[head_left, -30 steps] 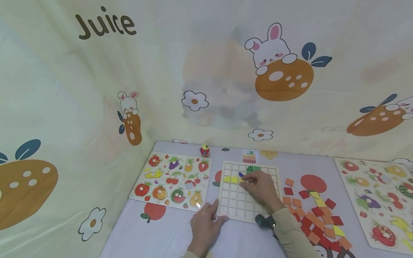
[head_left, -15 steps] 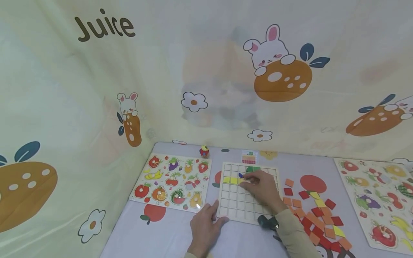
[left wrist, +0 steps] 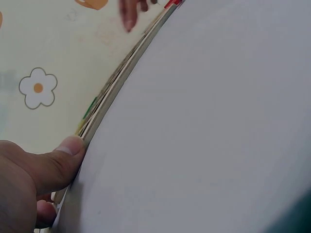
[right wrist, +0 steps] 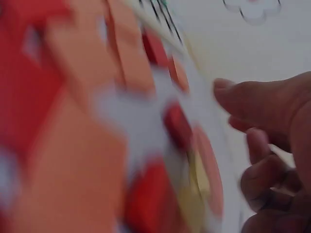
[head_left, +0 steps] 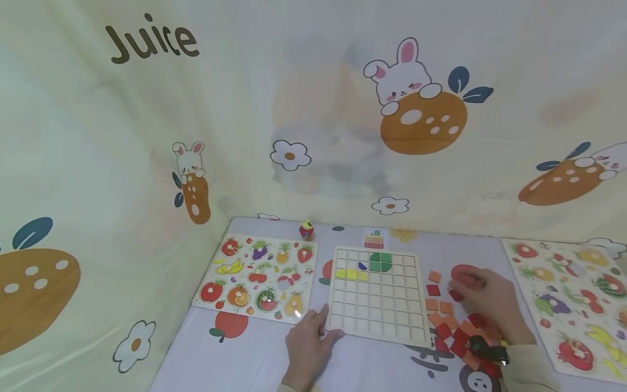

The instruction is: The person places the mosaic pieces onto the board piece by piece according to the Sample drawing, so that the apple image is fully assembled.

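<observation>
My left hand [head_left: 308, 348] holds the near left corner of a pale wooden grid board [head_left: 377, 310], forefinger along one edge and thumb at the other. In the left wrist view, the thumb [left wrist: 68, 150] presses the board's side. Yellow square tiles [head_left: 351, 274] lie in a row on the board, with a small blue curved piece [head_left: 362, 266] above the last one. Green round-cornered tiles [head_left: 380, 262] sit beside it. My right hand [head_left: 490, 302] hovers over loose red and orange tiles [head_left: 459, 343]. Its fingers are apart, and no tile shows between them in the right wrist view.
A fruit puzzle board [head_left: 254, 277] lies left of the grid board, and another fruit puzzle board [head_left: 568, 305] lies far right. A small picture card [head_left: 375, 238] and a red-and-yellow figurine [head_left: 307, 230] are at the back, near the printed cloth wall [head_left: 333, 185].
My right hand has let go of the blue piece on the grid board and moved right, over the loose tiles. My left hand stays at the corner.
</observation>
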`<state>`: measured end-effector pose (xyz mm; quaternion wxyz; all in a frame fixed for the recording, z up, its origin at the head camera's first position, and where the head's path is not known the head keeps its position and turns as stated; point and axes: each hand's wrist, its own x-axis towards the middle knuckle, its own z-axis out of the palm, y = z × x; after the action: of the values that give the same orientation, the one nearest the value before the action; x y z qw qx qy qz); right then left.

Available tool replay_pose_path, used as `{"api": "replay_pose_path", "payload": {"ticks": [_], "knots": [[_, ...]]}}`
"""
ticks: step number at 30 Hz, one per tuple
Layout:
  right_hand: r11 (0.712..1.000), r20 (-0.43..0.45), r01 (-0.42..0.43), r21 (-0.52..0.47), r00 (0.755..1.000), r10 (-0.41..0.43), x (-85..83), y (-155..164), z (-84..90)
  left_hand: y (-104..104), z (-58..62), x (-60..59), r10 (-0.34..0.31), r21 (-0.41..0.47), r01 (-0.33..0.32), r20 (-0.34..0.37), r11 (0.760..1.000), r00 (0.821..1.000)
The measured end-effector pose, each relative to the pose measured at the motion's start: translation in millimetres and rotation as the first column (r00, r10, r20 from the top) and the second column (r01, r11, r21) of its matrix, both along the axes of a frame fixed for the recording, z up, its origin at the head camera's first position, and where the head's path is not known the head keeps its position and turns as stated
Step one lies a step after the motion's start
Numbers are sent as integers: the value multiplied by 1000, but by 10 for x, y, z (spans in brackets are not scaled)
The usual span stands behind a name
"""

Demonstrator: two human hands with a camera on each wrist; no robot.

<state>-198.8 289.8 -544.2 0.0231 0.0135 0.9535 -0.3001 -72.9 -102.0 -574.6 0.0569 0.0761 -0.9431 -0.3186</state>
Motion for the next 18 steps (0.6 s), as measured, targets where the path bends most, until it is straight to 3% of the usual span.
{"api": "replay_pose_path", "payload": {"ticks": [7, 18], "knots": [[997, 153, -67, 34, 986, 61, 53, 443, -36, -9, 2, -7, 0, -9, -1, -12, 1000, 1000], [998, 168, -43, 45, 985, 34, 51, 435, -18, 5, -16, -18, 6, -5, -6, 7, 1000, 1000]]}}
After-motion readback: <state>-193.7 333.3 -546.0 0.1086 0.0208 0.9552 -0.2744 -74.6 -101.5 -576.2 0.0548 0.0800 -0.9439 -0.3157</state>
